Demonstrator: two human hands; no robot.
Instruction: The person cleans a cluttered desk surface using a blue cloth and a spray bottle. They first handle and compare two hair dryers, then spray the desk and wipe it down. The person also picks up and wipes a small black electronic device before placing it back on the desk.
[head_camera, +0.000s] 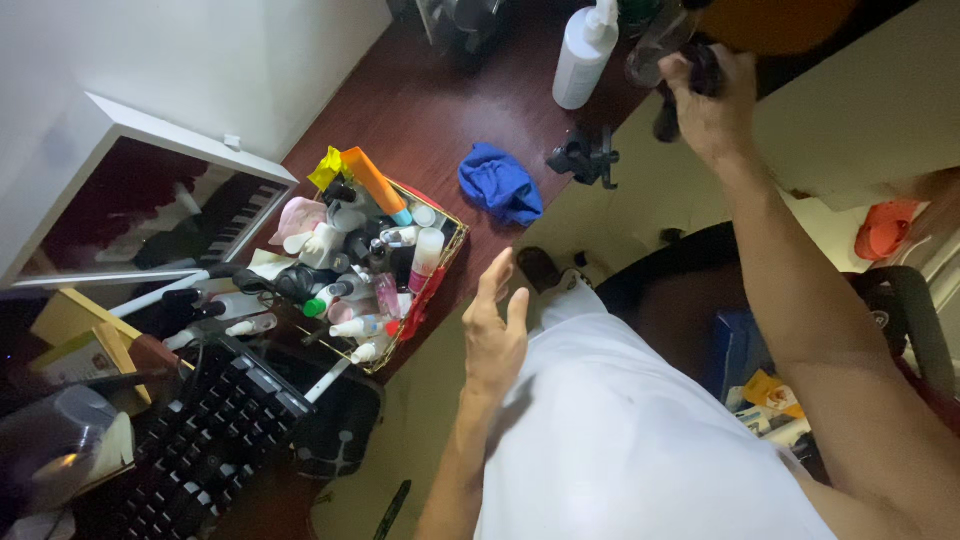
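Observation:
My right hand (712, 100) reaches up to the far edge of the dark wooden desk (430, 110) and grips a dark object (700, 72) next to a clear bottle (655, 45); what the object is I cannot tell. My left hand (495, 325) hovers empty, fingers spread, just beside the desk's edge near a wire basket (445, 262) crammed with several small bottles and tubes. A crumpled blue cloth (500, 183) lies on the desk between the two hands.
A white pump bottle (583, 55) stands at the back. A small black clamp (585, 158) sits at the desk edge. A black keyboard (215, 425), a framed mirror (140, 210) and boxes crowd the left. A dark chair (700, 290) and an orange item (885, 230) are on the right.

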